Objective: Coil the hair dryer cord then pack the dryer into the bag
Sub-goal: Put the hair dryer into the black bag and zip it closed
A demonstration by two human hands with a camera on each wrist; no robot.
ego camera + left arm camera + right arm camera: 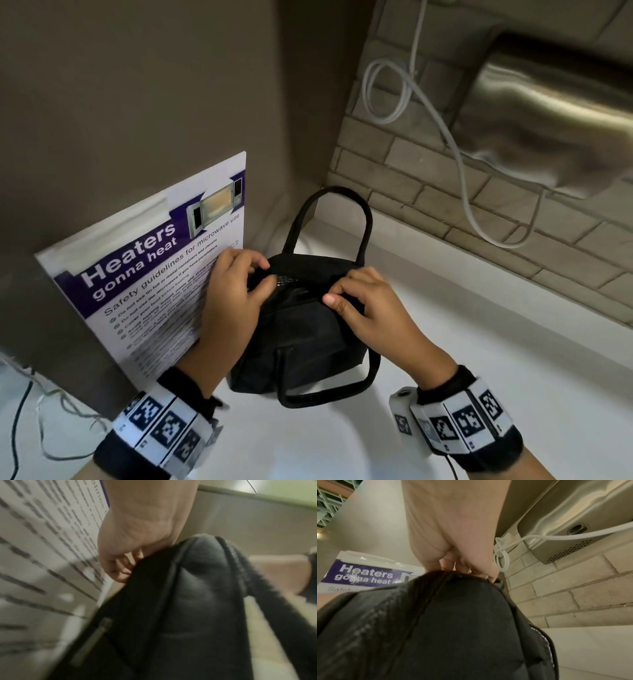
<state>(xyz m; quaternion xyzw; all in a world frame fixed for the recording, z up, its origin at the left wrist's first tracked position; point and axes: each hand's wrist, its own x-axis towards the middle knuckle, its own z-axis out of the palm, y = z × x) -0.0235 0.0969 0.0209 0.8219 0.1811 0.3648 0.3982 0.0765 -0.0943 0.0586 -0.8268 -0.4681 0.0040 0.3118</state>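
Note:
A small black fabric bag [298, 342] with two loop handles stands on the white counter [479, 359] in the corner. My left hand [236, 291] grips the top left edge of the bag, thumb and fingers curled round the fabric by the zip. My right hand [363, 301] pinches the top right edge of the opening. A narrow gap between the hands shows something dark and glinting inside. The hair dryer and its cord are hidden. The left wrist view shows the bag [180, 615] close up under my left hand [130, 555]; the right wrist view shows the bag [445, 628] below my right hand [462, 561].
A laminated microwave safety poster [150, 274] leans on the wall left of the bag. A steel wall unit [561, 116] hangs on the tiled wall at right, with a white cable [459, 147] looping below it. Thin cords [20, 411] lie at the far left.

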